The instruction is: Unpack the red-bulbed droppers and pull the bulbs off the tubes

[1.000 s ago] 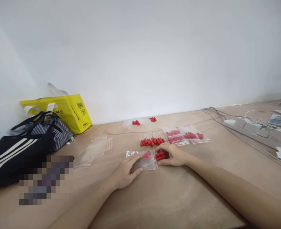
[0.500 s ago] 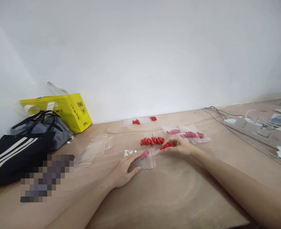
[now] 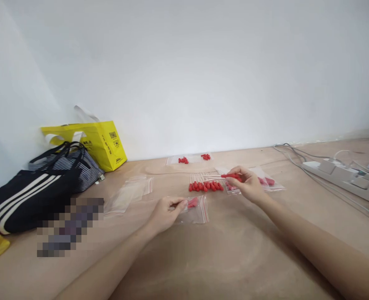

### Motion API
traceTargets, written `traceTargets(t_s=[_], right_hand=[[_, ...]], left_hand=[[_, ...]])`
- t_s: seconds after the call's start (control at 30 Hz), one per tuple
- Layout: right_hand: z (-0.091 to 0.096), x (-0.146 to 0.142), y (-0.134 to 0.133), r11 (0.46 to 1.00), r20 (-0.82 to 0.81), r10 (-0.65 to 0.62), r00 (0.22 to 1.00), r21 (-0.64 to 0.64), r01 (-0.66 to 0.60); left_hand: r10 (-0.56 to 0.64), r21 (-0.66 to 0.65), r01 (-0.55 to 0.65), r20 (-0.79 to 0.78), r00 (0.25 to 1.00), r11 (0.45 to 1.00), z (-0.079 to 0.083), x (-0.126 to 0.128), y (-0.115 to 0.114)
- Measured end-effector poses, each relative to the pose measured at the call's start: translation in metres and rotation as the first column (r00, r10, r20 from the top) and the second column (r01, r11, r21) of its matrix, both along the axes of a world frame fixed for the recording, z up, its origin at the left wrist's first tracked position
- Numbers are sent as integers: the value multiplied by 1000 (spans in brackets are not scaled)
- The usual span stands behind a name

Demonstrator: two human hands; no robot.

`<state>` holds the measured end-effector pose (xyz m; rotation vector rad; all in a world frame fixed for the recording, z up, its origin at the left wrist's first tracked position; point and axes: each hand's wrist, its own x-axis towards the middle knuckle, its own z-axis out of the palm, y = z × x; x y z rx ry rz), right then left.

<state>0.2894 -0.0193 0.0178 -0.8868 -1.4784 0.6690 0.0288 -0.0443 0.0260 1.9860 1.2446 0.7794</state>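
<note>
My left hand (image 3: pixel 168 213) is closed, thumb against fingers, on the left part of a clear zip bag (image 3: pixel 198 214) lying on the table. Some red-tipped pieces (image 3: pixel 192 203) show inside it. My right hand (image 3: pixel 247 183) pinches a few thin white sticks with red tips (image 3: pixel 231 176) by their red ends, the white ends pointing left. It hovers over the right end of a row of red-tipped sticks (image 3: pixel 203 186) laid side by side. Partly behind this hand lie filled zip bags (image 3: pixel 273 185) with red tips showing through the plastic.
Flat clear zip bags (image 3: pixel 126 193) lie left of my left hand. Near the wall is another clear bag with red-tipped sticks (image 3: pixel 183 160). A yellow bag (image 3: pixel 109 146) and black bag (image 3: pixel 34 196) stand left. A power strip (image 3: pixel 343 175) with cables sits right.
My right hand has moved up and away from the zip bag's mouth with the red-tipped sticks. My left thumb and fingers have closed on the bag. The view has shifted slightly.
</note>
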Motion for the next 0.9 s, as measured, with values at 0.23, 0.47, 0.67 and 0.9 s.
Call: traceTargets(t_s=[0.23, 0.47, 0.67, 0.9], right_hand=[[-22, -69, -24, 920, 363, -103, 926, 389, -50], [-25, -69, -26, 910, 478, 101, 872, 309, -275], [-25, -48, -15, 982, 422, 29, 906, 159, -105], [-33, -35, -6, 999, 451, -17, 892, 50, -6]], left_hand=[[298, -530, 87, 597, 745, 844, 1, 46, 1], [322, -636, 19, 416, 850, 772, 9, 27, 27], [295, -658, -104, 186, 937, 746, 25, 9, 90], [258, -588, -195, 25, 966, 785, 10, 26, 137]])
